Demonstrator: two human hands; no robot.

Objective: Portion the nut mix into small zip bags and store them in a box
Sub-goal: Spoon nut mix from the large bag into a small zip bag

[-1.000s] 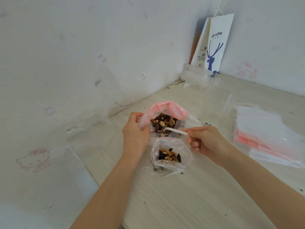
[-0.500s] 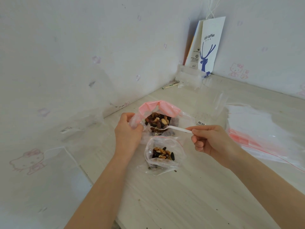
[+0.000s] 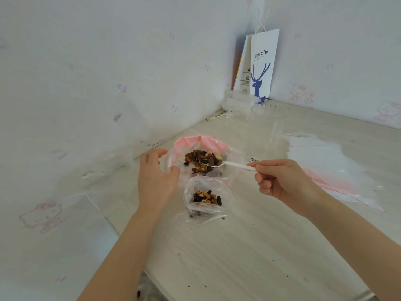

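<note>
Barely started, I'd say: one small bag sits part-filled and unzipped on the table, just in front of the big bag. Left hand curls its fingers round the big bag's edge, right hand pinches a spoon dipped in the nut mix. Nothing boxed yet.

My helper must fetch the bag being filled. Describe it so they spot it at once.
On the table, two nut bags lie between the left hand and right hand. The small bag is the nearer one, holding fewer nuts. Unlike the big bag, it lacks a pink rim.
</note>
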